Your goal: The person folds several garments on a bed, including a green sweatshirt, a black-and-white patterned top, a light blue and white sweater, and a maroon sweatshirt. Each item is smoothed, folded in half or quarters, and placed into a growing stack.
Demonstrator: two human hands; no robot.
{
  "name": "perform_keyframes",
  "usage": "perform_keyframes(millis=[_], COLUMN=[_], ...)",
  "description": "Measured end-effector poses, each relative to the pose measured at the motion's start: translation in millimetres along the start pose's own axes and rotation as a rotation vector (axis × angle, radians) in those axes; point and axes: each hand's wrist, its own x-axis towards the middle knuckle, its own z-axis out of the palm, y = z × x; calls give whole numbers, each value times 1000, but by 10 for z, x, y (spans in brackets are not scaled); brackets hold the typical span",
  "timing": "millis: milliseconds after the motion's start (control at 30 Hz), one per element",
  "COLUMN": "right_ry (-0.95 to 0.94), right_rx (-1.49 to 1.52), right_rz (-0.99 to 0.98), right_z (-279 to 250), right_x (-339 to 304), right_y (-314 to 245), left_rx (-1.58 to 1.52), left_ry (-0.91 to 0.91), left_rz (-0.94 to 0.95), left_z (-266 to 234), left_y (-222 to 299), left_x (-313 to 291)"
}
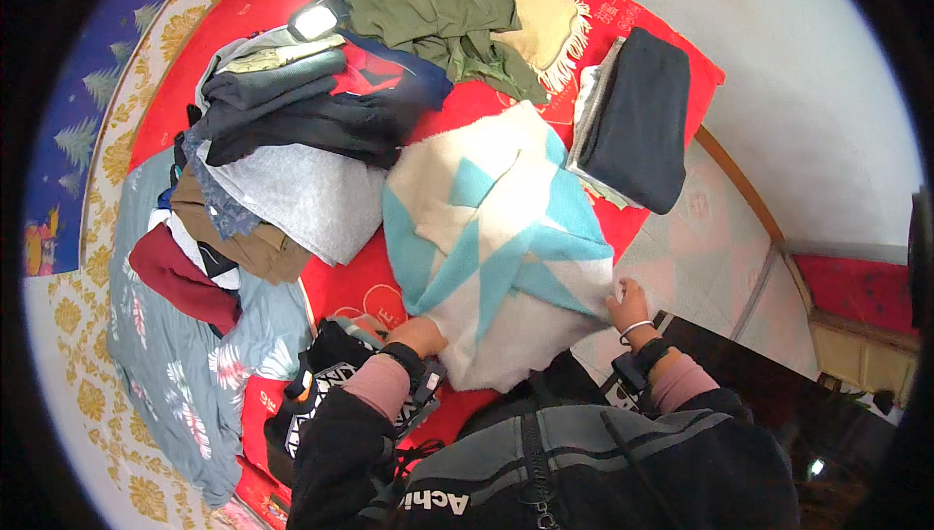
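A fuzzy cream and light blue sweater lies spread in front of me on the red bed cover, its sleeves apparently folded across it. My left hand grips its near left edge, the fingertips hidden by the fabric. At its right corner, my right hand pinches the edge between thumb and fingers. A folded stack with black trousers on top lies beyond the sweater to the right. Left of the sweater, a light grey garment sits under dark folded clothes.
An olive green jacket and a cream fringed cloth lie at the far side. Brown and maroon clothes rest on a grey flowered cloth at left. A black-and-white patterned item lies beside my left forearm.
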Motion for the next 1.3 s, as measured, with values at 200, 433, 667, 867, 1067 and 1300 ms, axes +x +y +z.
perform_keyframes(millis=[200,433,667,867,1067,1300], right_ry=[98,102,-152,-168,-171,-54], right_rx=[-98,-229,-404,-388,-373,-286], right_rz=[-812,-927,-763,-761,-757,-829], right_z=[332,697,726,750,747,807], right_x=[56,439,708,746,764,766], right_y=[-993,-1834,-1839,-1825,-1823,-1752], left_rx=[-15,-268,-846,-1017,-572,190], left_ry=[457,797,951,678,1159,1353], left_rz=[215,144,12,-56,21,310], left_z=[14,-412,-1284,-1540,-1683,-1196], left_y=[312,-20,-480,-389,-485,-64], left_x=[57,707,1278,1469,1113,1067])
